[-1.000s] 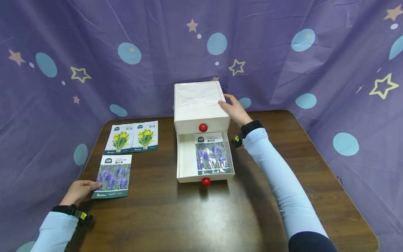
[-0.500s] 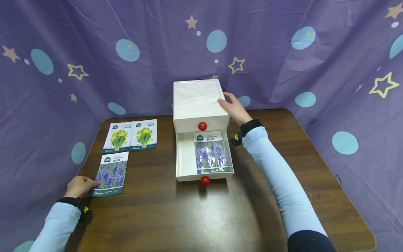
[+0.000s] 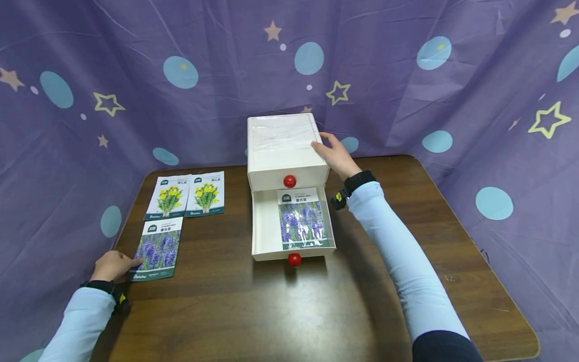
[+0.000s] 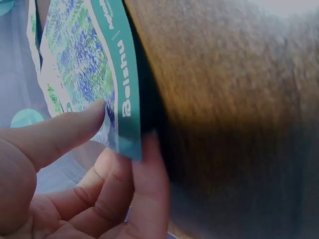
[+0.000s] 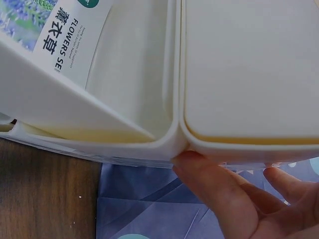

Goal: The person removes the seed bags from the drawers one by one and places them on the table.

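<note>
The lavender seed packet [image 3: 156, 249] lies flat near the left edge of the surface [image 3: 289, 311], one bottom corner lifted. The white drawer box [image 3: 286, 151] stands upright at the back; its lower drawer [image 3: 264, 234] is pulled open.

A drawer box [image 3: 282, 151] stands at the back middle of the table [image 3: 289, 311], its lower drawer [image 3: 262, 229] pulled out toward the person with a seed packet [image 3: 301, 221] lying in it. The right hand [image 3: 333, 155] rests against the box's right side. Two packets [image 3: 186, 195] lie side by side left of the box; nearer lies a third packet [image 3: 156, 248], its near corner seemingly pinched by the left hand [image 3: 110, 265].
</note>
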A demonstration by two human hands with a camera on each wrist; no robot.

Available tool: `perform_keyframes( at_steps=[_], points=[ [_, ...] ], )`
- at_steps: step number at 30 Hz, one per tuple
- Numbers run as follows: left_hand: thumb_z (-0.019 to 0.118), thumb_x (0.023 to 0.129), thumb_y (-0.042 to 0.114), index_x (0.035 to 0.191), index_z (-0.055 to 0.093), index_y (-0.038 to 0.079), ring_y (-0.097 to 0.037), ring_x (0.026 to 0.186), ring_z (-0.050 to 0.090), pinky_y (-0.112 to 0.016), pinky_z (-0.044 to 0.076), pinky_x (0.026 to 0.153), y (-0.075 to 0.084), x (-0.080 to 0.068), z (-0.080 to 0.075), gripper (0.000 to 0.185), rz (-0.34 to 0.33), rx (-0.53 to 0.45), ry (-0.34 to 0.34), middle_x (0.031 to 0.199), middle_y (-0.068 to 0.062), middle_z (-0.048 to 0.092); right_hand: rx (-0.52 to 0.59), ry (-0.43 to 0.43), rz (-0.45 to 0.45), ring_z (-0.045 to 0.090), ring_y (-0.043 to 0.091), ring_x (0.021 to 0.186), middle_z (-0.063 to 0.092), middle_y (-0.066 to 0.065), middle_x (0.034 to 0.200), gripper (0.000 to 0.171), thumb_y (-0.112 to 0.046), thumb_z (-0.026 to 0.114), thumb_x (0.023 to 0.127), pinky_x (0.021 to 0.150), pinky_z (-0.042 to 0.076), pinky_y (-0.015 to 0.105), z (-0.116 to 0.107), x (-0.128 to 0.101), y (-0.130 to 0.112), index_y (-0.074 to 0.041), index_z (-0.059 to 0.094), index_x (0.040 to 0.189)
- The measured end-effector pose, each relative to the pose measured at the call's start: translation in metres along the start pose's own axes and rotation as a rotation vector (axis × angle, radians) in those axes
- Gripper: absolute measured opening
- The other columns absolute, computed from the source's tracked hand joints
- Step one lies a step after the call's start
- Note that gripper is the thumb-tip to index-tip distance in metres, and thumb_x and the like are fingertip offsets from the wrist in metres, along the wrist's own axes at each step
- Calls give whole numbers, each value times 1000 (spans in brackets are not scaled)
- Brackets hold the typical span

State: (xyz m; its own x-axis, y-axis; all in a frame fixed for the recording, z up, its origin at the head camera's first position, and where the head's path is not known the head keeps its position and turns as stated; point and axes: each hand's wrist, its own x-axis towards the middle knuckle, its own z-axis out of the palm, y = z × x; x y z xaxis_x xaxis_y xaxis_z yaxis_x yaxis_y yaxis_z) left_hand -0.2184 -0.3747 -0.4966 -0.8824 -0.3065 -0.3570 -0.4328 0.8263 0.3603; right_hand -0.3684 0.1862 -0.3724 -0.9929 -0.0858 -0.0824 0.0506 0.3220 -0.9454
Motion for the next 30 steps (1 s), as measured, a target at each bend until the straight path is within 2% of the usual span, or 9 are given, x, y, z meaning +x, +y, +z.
perform_keyframes(
  at_steps=[5, 10, 14, 15, 17, 19, 22, 26, 30],
  points=[
    [67, 82, 31, 72, 63, -9, -21, 53, 56, -33, 48, 47, 6, -2, -1, 41, -14, 47, -3, 64, -14, 55, 1, 1, 5, 38, 30, 124, 29, 12, 145, 66, -47, 52, 91, 93, 39, 54, -2, -1, 0, -23, 25, 145],
    [64, 83, 34, 82, 58, -11, -29, 62, 53, -39, 45, 54, 14, -8, 0, 46, -81, 104, -8, 69, -18, 53, -3, 8, 3, 36, 30, 125, 30, 12, 145, 65, -46, 52, 91, 95, 38, 52, -2, -3, -1, -22, 26, 145],
    [59, 86, 35, 91, 54, -14, -37, 72, 51, -49, 42, 58, 26, -17, -2, 49, -64, 138, 56, 77, -24, 52, -13, 10, -7, 34, 28, 128, 29, 12, 145, 64, -45, 52, 92, 100, 34, 47, 0, -3, -2, -21, 26, 145],
    [59, 86, 34, 91, 54, -13, -38, 73, 50, -49, 42, 58, 30, -20, -3, 48, -42, 131, 80, 78, -24, 52, -12, 10, -6, 34, 28, 128, 29, 12, 145, 64, -44, 52, 92, 100, 34, 47, 0, -3, -2, -20, 26, 145],
    [57, 87, 31, 89, 53, -12, -36, 70, 51, -45, 41, 55, 41, -25, -2, 43, 51, 106, 124, 76, -23, 53, -10, 14, -8, 34, 28, 128, 30, 12, 145, 63, -43, 52, 92, 101, 34, 46, 1, -3, -2, -20, 26, 145],
    [56, 89, 29, 89, 54, -10, -32, 68, 52, -40, 40, 53, 56, -31, -2, 39, 154, 76, 132, 74, -20, 55, -12, 17, -8, 35, 28, 127, 30, 12, 145, 63, -43, 52, 92, 100, 34, 46, 1, -3, -2, -19, 27, 145],
    [53, 92, 33, 93, 56, -9, -22, 63, 55, -33, 41, 51, 81, -39, -2, 42, 302, 29, 68, 72, -13, 58, -13, 21, -4, 36, 28, 126, 31, 12, 144, 63, -44, 52, 92, 99, 36, 47, 1, -3, -1, -20, 27, 145],
    [51, 94, 38, 95, 62, -5, -18, 63, 59, -30, 46, 53, 121, -55, -3, 44, 439, -75, -35, 75, -9, 63, 0, 17, 6, 39, 29, 123, 32, 12, 143, 63, -45, 52, 91, 95, 39, 49, 1, -3, -2, -22, 28, 144],
    [53, 95, 25, 95, 64, -4, -19, 65, 62, -29, 53, 57, 160, -74, 1, 31, 571, -256, -113, 79, -11, 66, 1, 11, 9, 38, 29, 124, 31, 12, 144, 63, -45, 52, 91, 96, 38, 49, 0, -5, -4, -22, 27, 145]
  ],
)
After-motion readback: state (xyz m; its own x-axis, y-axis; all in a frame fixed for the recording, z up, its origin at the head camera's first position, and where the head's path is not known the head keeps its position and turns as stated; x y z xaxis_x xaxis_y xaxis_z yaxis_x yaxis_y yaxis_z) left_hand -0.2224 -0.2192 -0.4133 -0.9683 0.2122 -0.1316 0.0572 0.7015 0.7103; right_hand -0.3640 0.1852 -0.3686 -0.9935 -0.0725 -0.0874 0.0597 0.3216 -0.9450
